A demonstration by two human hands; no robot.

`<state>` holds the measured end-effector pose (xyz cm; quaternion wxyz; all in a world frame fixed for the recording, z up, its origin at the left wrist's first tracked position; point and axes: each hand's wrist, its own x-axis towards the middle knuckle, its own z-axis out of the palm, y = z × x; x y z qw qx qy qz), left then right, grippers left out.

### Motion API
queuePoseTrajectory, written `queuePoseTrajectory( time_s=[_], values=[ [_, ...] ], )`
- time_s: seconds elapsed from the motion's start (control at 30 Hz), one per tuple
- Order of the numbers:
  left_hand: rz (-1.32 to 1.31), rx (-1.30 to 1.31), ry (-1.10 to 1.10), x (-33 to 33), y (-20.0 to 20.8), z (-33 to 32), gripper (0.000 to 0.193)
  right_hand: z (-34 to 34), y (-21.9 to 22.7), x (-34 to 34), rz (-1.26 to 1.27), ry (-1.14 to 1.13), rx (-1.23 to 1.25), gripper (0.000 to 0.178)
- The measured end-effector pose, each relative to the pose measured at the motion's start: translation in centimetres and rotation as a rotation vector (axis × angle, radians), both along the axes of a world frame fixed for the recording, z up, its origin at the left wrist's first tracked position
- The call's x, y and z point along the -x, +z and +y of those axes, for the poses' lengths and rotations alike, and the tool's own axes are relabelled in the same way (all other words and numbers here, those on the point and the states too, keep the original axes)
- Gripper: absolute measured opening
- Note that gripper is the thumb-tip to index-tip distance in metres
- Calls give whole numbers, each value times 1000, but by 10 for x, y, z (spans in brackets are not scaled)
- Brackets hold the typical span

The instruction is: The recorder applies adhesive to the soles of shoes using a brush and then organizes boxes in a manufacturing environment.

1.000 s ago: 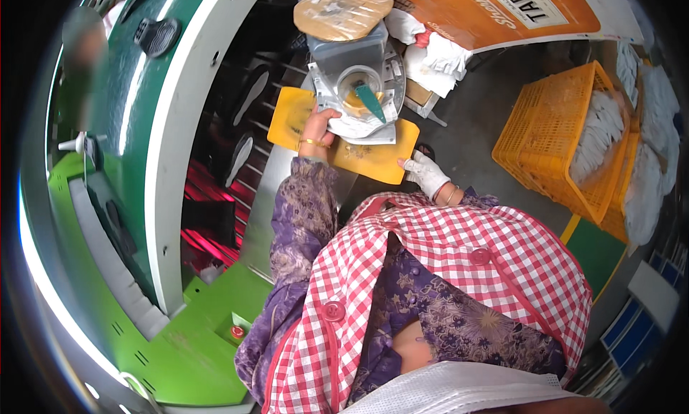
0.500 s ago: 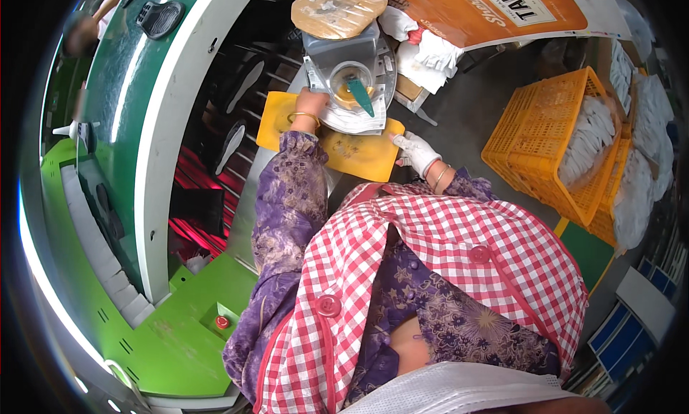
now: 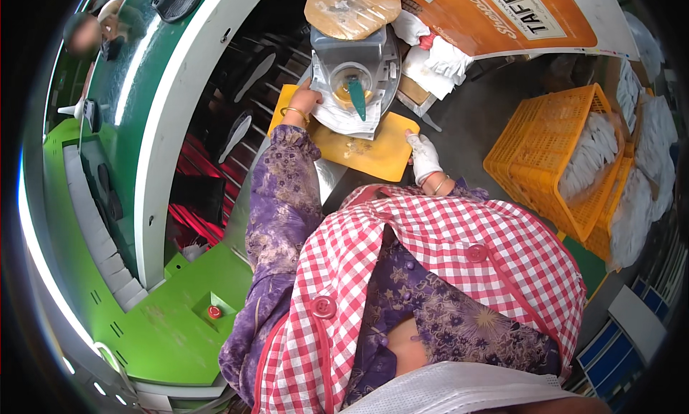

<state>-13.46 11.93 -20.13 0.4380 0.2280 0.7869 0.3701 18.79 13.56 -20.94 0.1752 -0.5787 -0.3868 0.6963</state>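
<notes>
A yellow flat board (image 3: 380, 147) with a smudged surface lies tilted in front of me, partly under a sheaf of white papers (image 3: 343, 120). My left hand (image 3: 303, 102), bare with a gold bangle, is curled at the papers' left edge, above the board; what its fingers grip is hidden. My right hand (image 3: 425, 158), in a white glove with fingertips exposed, pinches the board's right edge, thumb on top. Just beyond the papers stands a grey container (image 3: 343, 54) with a round clear dish (image 3: 350, 82); a green blade-shaped piece (image 3: 357, 100) rests in the dish.
A brown wrapped disc (image 3: 352, 11) tops the container. White cloths (image 3: 446, 59) sit beside it. Yellow crates (image 3: 531, 138) with white bundles stand at right. On the left runs a green conveyor (image 3: 118, 138) carrying dark soles (image 3: 176, 3); a rack (image 3: 251, 91) holds more. Another person is at far left.
The view has shifted a little. The yellow board and my right hand have moved slightly right. My left hand has slid a bit left along the papers' edge.
</notes>
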Motion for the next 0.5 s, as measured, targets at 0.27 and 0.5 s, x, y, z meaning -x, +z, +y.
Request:
queuePoseTrajectory(
  time_s=[0.27, 0.5],
  values=[
    [-260, -64, -61, -6, 13, -1, 67, -9, 17, -22, 0, -147, -9, 37],
    [-75, -32, -82, -6, 18, 1, 65, 0, 21, -36, 26, 56, -23, 40]
  ],
)
